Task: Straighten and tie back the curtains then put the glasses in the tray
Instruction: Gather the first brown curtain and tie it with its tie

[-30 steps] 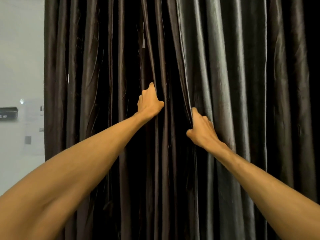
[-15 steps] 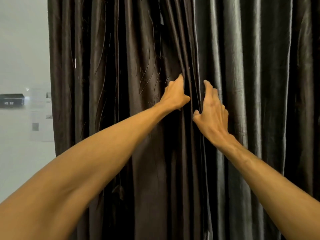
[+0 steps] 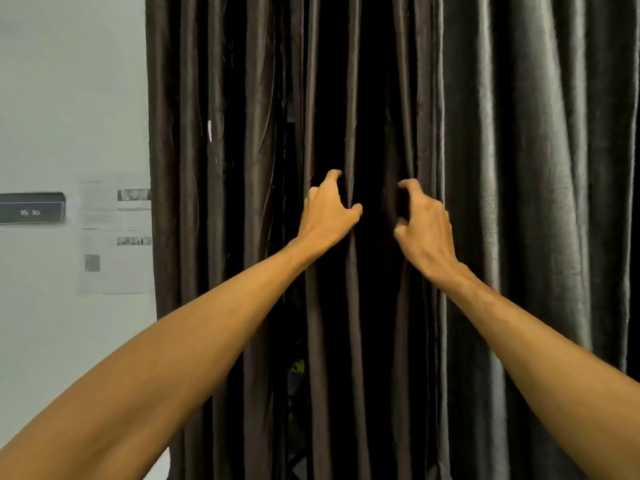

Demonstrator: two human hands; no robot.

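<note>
Dark brown pleated curtains hang straight down in front of me, a left panel and a right panel. A dark gap runs down between their inner edges. My left hand grips a fold at the left panel's inner edge, fingers curled round it. My right hand grips the right panel's inner edge at about the same height, fingers curled into the fabric. Both arms are stretched out. No glasses or tray show in the head view.
A pale wall stands left of the curtains. On it are a small dark digital display and printed paper sheets. Something dim with a yellowish spot shows low down behind the left panel's folds.
My hands were close together on the central folds half a second ago. They have moved apart, each curling round its own panel's edge, and a dark gap has opened between them.
</note>
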